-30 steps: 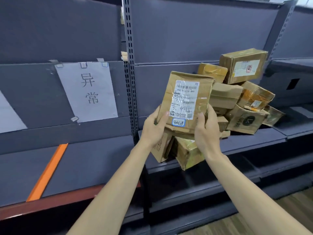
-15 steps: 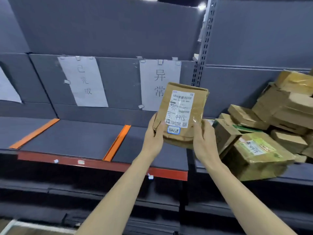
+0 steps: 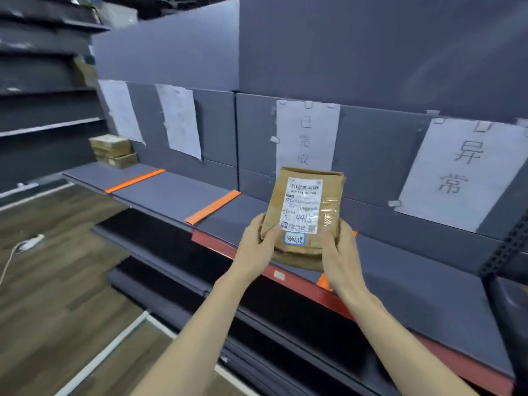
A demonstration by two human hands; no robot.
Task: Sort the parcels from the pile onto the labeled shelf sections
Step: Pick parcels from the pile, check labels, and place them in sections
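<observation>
Hands [image 3: 300, 250] gripping parcel [image 3: 304, 207], lower corners

On the parcel [image 3: 303, 212] I read "4415" handwritten; the paper sign [image 3: 463, 172] right of it says "异常".

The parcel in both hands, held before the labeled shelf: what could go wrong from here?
1. The parcel looks crumpled at its lower end, where the left hand and right hand grip it; it might sag or slip.
2. The paper signs are faint and blurred, so it may land in the wrong section between the orange strips.
</observation>
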